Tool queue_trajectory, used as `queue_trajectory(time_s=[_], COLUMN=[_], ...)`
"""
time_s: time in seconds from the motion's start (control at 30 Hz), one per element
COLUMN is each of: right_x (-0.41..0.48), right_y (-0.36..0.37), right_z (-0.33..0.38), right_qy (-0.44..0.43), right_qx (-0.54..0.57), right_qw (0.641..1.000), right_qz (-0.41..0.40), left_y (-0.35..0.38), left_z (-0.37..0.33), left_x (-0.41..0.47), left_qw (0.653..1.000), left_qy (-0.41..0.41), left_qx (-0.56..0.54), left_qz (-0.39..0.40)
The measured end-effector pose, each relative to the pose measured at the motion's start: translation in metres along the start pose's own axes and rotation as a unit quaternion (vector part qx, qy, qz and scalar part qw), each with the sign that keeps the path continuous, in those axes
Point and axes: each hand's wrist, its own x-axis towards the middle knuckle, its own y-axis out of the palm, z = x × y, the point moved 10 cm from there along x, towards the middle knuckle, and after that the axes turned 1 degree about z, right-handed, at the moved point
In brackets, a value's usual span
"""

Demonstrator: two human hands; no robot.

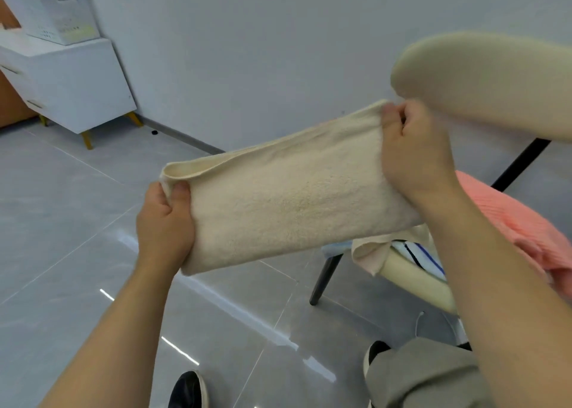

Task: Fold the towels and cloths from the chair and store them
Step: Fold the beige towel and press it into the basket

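Note:
A cream towel [288, 197], folded in half, is stretched in the air between my two hands. My left hand [165, 225] grips its left end with the thumb on top. My right hand [414, 157] pinches the upper right corner. Behind and below the towel stands the chair [411, 274] with a beige seat and dark legs. On its seat lie a pink cloth [523, 231], a striped cloth [421, 253] and a pale cloth [371, 253] hanging over the front edge.
The chair's beige backrest [489, 82] rises at the upper right. A white cabinet [71, 82] on yellow legs stands against the wall at the far left, with a white basket [62, 17] on top. Grey tiled floor [77, 222] stretches between. My shoes show at the bottom.

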Motion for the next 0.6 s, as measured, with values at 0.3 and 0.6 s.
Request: queue_trajectory(time_s=[0.3, 0.6], right_x=[-0.017, -0.044], right_y=[0.062, 0.125], right_z=[-0.073, -0.101], right_qy=[0.126, 0.172], right_qx=[-0.009, -0.041], right_qw=[0.988, 0.962], right_qz=[0.083, 0.209], left_y=[0.013, 0.003], left_z=[0.049, 0.084], left_x=[0.001, 0.0], left_qw=[0.975, 0.949], left_qy=[-0.188, -0.294], left_qx=[-0.033, -0.023], left_qz=[0.111, 0.11])
